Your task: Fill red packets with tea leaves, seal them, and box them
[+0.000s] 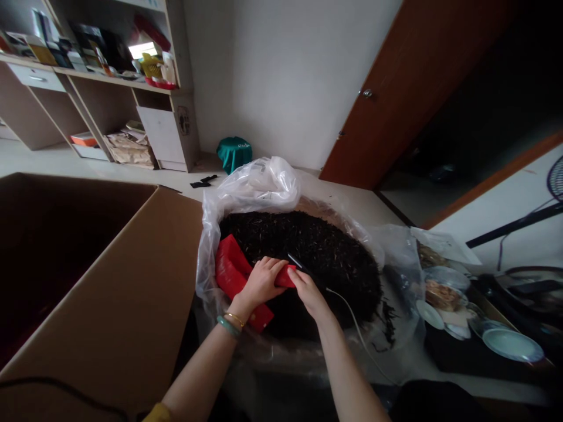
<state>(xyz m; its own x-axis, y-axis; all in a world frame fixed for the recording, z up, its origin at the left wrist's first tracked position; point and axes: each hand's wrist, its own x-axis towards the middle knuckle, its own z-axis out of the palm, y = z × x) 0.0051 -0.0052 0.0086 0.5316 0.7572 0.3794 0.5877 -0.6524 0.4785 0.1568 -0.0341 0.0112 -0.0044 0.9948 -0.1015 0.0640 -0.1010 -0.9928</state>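
A big clear plastic bag [259, 187] lines a round container full of dark loose tea leaves [316, 246]. A red foil pouch [229, 272] lies on the leaves at the left side. My left hand [261, 284] is closed on the pouch's open end. My right hand [308, 293] pinches the same end from the right, and a thin dark tool [297, 262] sticks out above its fingers. A thin white cord [352, 319] runs past my right wrist.
A large open cardboard box [109, 305] stands at the left. Plates and bowls [510, 346] with food sit on a dark table at the right. Shelves [101, 76], a green stool [234, 153] and a brown door [396, 99] are behind.
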